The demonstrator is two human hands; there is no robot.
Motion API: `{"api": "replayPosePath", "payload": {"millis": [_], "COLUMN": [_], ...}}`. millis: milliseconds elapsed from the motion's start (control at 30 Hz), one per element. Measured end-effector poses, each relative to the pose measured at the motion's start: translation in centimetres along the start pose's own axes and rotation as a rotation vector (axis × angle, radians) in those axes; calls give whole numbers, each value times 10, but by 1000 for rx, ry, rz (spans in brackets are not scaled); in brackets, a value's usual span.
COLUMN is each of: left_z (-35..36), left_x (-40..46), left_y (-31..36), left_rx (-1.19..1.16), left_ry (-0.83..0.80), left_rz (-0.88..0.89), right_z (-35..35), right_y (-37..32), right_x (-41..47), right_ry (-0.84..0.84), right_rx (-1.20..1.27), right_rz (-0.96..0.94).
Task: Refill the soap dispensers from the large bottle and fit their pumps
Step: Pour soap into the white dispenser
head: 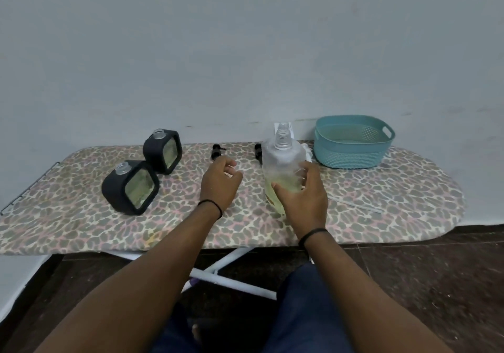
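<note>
My right hand [301, 194] was wrapped round the large bottle [283, 167], thumb across its front and fingers curled behind, and the bottle stood upright on the worktop [381, 189], long axis vertical, its bare threaded neck pointing straight up, no cap on it. Pale yellow soap sat low in it, level with my grip and below, so the top half above my fingers looked clear. My left hand [219, 182] hung just beside that grip, fingers loosely curled and holding nothing, hovering over the cloth. Just beyond its fingertips lay one black pump [216, 152]; a second pump [257, 150] showed half hidden behind the bottle, right past my right-hand fingers. Well off to the left of both hands stood the two dispensers, the near dispenser [131, 186] and the far dispenser [163, 150], each a black-framed square body leaning a little, open neck up and tilted toward the wall, no pump on either. Greenish liquid seemed to show through their windows, though I couldn't tell how full they were. So I judged the filling part-way or perhaps done, and both pumps certainly left to fit. A thin clear tube [354, 204] lay on the cloth to the right of my grip, and a teal basket [351, 156] sat beyond it.
</note>
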State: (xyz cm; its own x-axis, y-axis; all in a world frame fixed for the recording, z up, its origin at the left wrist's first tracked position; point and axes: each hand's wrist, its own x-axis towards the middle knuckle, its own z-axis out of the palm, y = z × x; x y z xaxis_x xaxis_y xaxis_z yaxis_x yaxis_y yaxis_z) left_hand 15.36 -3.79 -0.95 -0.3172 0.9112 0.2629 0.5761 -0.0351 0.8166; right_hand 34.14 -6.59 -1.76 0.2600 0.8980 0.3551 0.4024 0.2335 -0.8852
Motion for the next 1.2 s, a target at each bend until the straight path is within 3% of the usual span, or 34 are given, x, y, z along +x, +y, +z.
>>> {"api": "replayPosePath", "payload": {"millis": [200, 333, 567, 667, 800, 967, 1200], "left_z": [45, 77, 122, 133, 142, 127, 77], "left_x": [34, 51, 81, 89, 91, 78, 57], "left_y": [26, 44, 50, 45, 51, 72, 66], "left_rx": [-9, -55, 81, 118, 5, -101, -38], "left_ry": [-44, -69, -164, -40, -55, 51, 183], "left_rz": [-10, -59, -151, -189, -222, -271, -30], "right_z": [-13, -15, -15, -15, -15, -15, -13], "right_y": [28, 33, 41, 41, 41, 40, 43], "right_x": [6, 3, 8, 9, 8, 7, 4], "right_ry": [93, 19, -11, -16, 1, 15, 29], "right_rx": [-69, -8, -53, -55, -49, -48, -24], "right_rz": [-46, 9, 34, 32, 26, 24, 22]}}
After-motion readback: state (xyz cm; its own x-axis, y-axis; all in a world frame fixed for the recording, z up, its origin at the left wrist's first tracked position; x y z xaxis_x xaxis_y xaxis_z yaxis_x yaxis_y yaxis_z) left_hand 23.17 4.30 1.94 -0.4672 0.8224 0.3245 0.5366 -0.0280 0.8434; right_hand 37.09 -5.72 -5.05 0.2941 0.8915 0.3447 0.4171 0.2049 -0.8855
